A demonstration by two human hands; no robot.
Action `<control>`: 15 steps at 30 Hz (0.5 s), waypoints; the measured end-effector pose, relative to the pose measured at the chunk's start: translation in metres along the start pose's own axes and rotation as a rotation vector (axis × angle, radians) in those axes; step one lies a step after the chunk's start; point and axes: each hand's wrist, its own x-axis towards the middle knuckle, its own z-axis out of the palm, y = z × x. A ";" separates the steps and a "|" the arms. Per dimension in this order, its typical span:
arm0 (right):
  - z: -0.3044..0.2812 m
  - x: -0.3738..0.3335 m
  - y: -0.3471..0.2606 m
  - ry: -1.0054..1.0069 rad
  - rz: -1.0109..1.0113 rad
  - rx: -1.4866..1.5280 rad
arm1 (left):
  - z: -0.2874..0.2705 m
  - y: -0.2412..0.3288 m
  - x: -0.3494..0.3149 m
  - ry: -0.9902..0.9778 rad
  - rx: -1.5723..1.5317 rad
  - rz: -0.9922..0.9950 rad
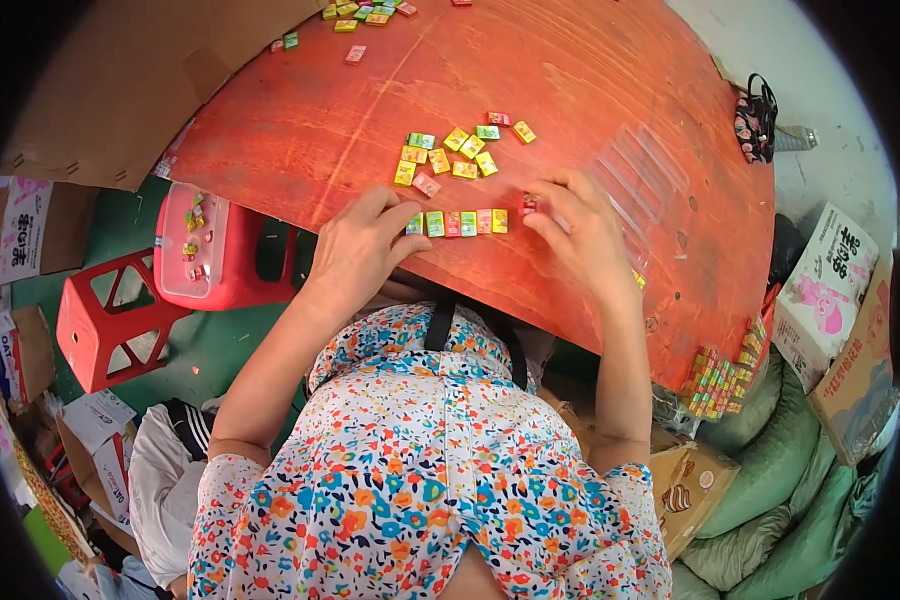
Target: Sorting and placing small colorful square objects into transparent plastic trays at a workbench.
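A short row of small candy-sized boxes (453,223) in yellow, green, red and pink stands near the table's front edge. At the row's left end my left hand (365,245) has its thumb and bent fingers closed about the end green box (416,224), which they partly cover. To the right of the row, my right hand (582,222) pinches a dark red small box (530,203) between thumb and fingers, slightly apart from the row's yellow end box. Just beyond the row lies a loose cluster of similar boxes (464,169), mostly yellow, at mixed angles.
Clear plastic trays (638,185) lie right of my right hand on the red table (310,110). More small boxes are heaped at the far edge (360,14) and packed at the right corner (718,380). A red stool (120,320) and a pink-red tub (232,262) stand left.
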 end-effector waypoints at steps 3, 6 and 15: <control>-0.005 -0.008 0.009 -0.093 0.019 -0.016 | 0.001 0.003 0.002 -0.038 0.042 -0.028; 0.003 -0.010 0.005 -0.087 -0.037 -0.038 | 0.004 0.004 0.003 -0.031 0.060 -0.048; 0.015 -0.014 0.006 -0.097 0.012 0.065 | 0.003 0.005 0.003 -0.030 0.087 -0.048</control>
